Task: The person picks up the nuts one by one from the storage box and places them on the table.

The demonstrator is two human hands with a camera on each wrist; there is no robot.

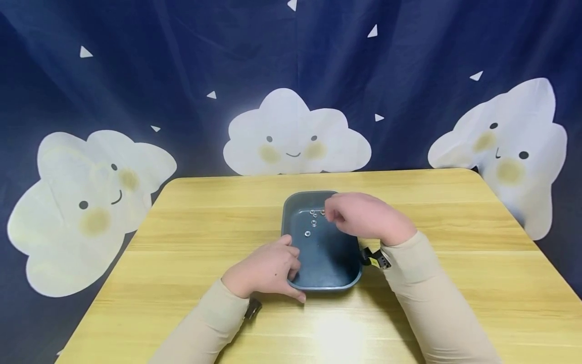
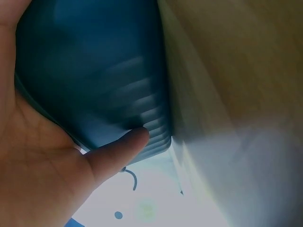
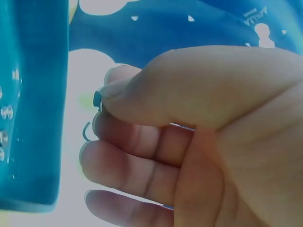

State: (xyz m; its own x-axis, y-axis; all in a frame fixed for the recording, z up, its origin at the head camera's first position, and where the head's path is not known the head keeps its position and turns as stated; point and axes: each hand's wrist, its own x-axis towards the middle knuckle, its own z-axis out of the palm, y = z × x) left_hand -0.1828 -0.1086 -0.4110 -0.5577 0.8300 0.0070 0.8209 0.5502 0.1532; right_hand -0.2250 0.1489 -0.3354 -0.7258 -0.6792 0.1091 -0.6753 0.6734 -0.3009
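A dark blue-grey plastic tray stands on the table, with several small metal nuts scattered over its floor towards the far end. My left hand grips the tray's near left corner, fingers over the rim and inside. Its thumb presses against the ribbed outer wall in the left wrist view. Above the tray's far right part is my right hand. Between thumb and forefinger it pinches a small shiny nut, mostly covered by the fingertips. The other fingers are loosely bent.
The light wooden table extends around the tray on all sides. Behind it hangs a dark blue curtain with white clouds and triangles. Small black devices sit at the left wrist and right wrist.
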